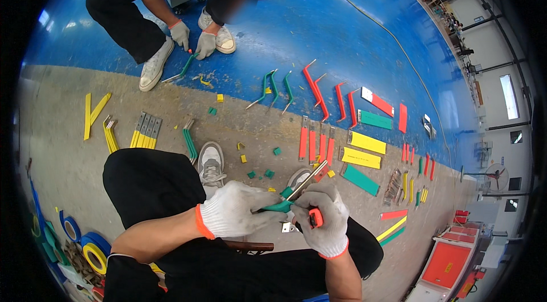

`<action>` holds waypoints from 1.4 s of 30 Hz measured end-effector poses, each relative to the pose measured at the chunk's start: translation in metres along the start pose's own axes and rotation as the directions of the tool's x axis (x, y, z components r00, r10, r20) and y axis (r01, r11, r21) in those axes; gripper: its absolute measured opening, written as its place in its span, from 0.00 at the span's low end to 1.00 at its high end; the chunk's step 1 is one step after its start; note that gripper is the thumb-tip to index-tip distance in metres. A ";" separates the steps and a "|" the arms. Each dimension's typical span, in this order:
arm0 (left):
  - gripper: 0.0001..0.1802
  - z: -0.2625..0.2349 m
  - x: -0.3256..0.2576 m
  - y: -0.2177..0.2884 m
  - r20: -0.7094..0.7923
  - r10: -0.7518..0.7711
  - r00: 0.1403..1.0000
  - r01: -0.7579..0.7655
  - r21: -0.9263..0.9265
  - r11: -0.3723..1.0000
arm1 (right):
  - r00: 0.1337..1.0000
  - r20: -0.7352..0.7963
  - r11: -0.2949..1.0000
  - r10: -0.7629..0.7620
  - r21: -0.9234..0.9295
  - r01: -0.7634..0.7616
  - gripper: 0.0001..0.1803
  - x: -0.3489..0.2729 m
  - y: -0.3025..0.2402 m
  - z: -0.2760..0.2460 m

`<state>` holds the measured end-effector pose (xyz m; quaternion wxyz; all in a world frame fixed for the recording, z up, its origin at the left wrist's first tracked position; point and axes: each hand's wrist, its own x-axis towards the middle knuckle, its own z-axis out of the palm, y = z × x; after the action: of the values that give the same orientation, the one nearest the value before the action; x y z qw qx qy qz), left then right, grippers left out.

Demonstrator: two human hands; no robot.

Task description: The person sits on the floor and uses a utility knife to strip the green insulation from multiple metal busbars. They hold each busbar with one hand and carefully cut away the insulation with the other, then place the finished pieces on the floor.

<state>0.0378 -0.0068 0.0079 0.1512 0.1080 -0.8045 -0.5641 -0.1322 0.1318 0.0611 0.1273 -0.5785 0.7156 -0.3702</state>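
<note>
Left hand closed on the green sleeve of a metal bar, presumably to steady it; right hand clenched round a red-handled tool, probably a cutter, near the sleeve; bar held between both hands above the lap, likely for close control; flat red bars lined up on the floor, seemingly sorted by colour.

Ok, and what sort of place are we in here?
Most likely a workshop or factory floor: there's a large painted blue floor, rows of colour-sleeved bars laid out, and a big fan over by the wall.
</note>
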 end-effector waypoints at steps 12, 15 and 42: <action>0.11 0.004 0.006 -0.003 -0.097 0.015 0.995 0.015 0.300 0.954 | 0.976 -0.021 0.967 0.217 -0.134 -0.218 0.15 -0.003 0.012 -0.003; 0.11 0.000 0.005 -0.005 -0.139 0.003 0.990 0.044 0.339 0.940 | 0.952 0.152 0.957 0.266 -0.157 -0.243 0.13 -0.008 0.013 -0.003; 0.13 -0.009 0.001 0.002 -0.051 0.107 0.993 -0.091 0.242 0.966 | 0.918 0.299 0.964 0.262 -0.124 -0.235 0.15 -0.006 0.010 -0.004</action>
<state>0.0399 -0.0148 0.0127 0.1905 0.1030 -0.8657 -0.4512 -0.1400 0.1395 0.0557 0.2600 -0.5393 0.7691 -0.2235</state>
